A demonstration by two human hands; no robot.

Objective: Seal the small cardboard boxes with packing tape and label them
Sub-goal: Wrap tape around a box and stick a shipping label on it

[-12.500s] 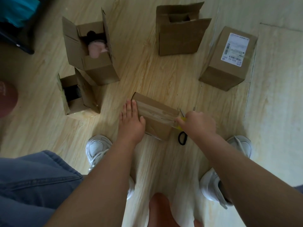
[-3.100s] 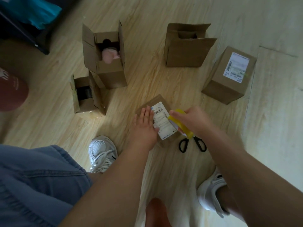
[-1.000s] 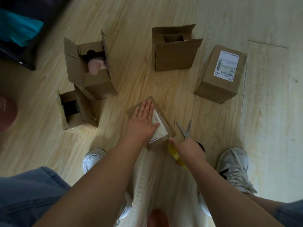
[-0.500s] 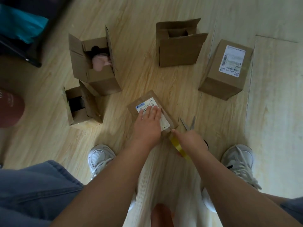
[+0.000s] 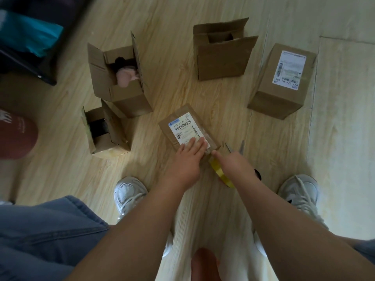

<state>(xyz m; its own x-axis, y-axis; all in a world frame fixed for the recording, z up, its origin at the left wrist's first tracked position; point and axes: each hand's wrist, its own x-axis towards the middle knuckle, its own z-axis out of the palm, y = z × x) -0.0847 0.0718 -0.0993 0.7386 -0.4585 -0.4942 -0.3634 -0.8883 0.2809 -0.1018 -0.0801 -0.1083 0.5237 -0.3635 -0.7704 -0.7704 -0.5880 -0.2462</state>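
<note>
Pressing labelled box with flat left hand, right hand at near corner, grip holding tape roll

The one camera is riding on the person's head and looking steeply down and forward at the wooden floor, close enough that both forearms are filling the lower half of the wide-angle picture. The left hand and the right hand, curled round a yellow tape roll, are sitting near the middle. The open boxes are showing farther out beyond the hands, and the white shoes are lying nearer than them.
</note>
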